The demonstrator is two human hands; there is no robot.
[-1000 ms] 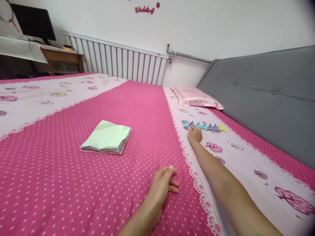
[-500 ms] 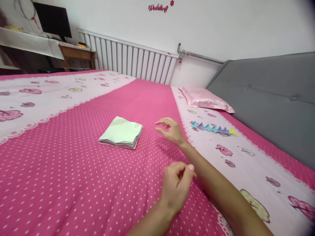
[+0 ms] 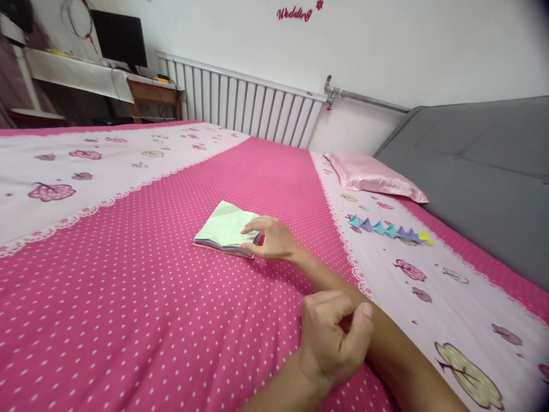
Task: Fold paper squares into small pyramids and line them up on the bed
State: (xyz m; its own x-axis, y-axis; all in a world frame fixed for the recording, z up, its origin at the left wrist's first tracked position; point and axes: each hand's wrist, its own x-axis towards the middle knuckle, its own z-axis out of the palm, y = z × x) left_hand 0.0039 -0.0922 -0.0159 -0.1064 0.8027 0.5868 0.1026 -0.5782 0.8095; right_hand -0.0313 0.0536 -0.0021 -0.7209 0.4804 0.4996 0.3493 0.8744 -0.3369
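Observation:
A stack of square paper sheets (image 3: 225, 226), pale green on top with other colours at its edge, lies on the pink dotted bedspread (image 3: 128, 297). My right hand (image 3: 274, 237) is at the right side of this stack, its thumb and fingers apart over the near-right corner; whether the fingertips press on the sheets I cannot tell. Nearer to me, my left hand (image 3: 334, 335) is curled into a loose fist in front of my right forearm, with nothing showing in it. To the right stands a row of small folded paper pieces (image 3: 390, 230), turquoise, purple and yellow.
A pink satin pillow (image 3: 373, 176) rests by the grey padded headboard (image 3: 480, 171). Along the far wall runs a white radiator (image 3: 240, 100) with a pipe. At the back left, a desk (image 3: 86, 77) carries a black monitor (image 3: 120, 39).
My right hand has moved left and reached the paper stack. The left hand has closed further and stays low in front. The view has turned slightly left.

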